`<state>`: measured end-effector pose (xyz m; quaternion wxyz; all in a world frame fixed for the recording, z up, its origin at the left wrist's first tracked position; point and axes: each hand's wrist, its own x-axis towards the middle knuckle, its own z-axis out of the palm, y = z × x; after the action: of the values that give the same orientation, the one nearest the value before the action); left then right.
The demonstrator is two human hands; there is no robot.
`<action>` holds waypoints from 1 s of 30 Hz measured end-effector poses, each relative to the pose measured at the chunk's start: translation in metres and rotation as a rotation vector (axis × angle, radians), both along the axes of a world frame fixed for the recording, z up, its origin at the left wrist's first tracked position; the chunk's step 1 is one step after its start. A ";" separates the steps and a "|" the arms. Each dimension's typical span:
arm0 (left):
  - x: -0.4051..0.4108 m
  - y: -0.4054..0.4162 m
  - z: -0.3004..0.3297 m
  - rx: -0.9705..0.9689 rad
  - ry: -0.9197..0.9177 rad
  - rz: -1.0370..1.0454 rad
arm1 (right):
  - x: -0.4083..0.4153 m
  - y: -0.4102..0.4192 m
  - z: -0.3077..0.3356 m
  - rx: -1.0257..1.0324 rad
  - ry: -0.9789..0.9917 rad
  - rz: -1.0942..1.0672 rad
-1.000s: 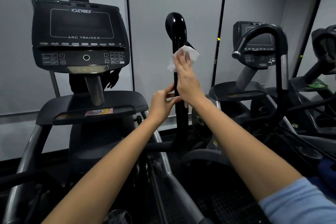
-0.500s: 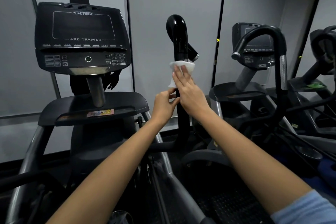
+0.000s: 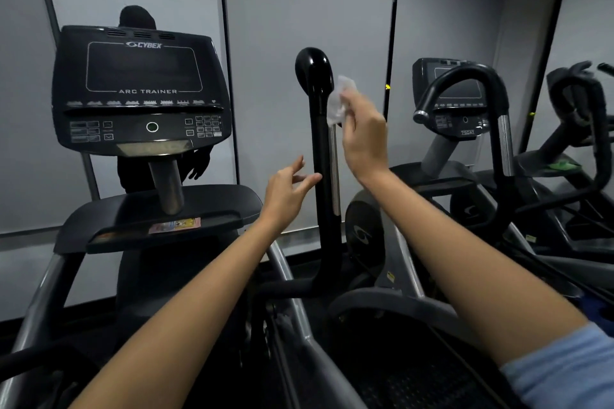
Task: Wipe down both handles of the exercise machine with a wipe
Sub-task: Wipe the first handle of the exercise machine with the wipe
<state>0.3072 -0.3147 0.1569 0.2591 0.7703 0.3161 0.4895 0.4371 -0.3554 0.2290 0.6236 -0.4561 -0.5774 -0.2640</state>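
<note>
Dim gym, grey wall panels behind: your left hand (image 3: 288, 188) just let go of the glossy black upright handle (image 3: 320, 149) and hangs loose, while your right hand (image 3: 363, 136) pinches the crumpled white wipe (image 3: 339, 100) back up top, so this handle's not finished.

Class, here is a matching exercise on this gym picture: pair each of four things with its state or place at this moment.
Things:
1. left hand
2. right hand
3. wipe
4. console

States or places:
A. pressed against the upper part of the black handle
B. open, fingers spread, just left of the handle
C. dark screen, left of the handle
D. raised beside the handle, holding something white

Right pairs: 1-B, 2-D, 3-A, 4-C
</note>
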 end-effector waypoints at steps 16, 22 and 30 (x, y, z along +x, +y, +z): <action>0.024 0.012 0.055 0.054 -0.100 -0.045 | -0.001 0.020 0.043 -0.197 -0.232 -0.141; 0.022 0.008 0.057 0.086 -0.070 -0.037 | 0.003 0.024 0.053 -0.225 -0.131 -0.135; 0.023 0.020 0.051 0.142 -0.093 -0.094 | -0.007 0.028 0.037 -0.120 -0.151 -0.140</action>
<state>0.3299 -0.2942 0.2078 0.2407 0.7773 0.2317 0.5331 0.4305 -0.3278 0.2664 0.5300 -0.5106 -0.6041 -0.3056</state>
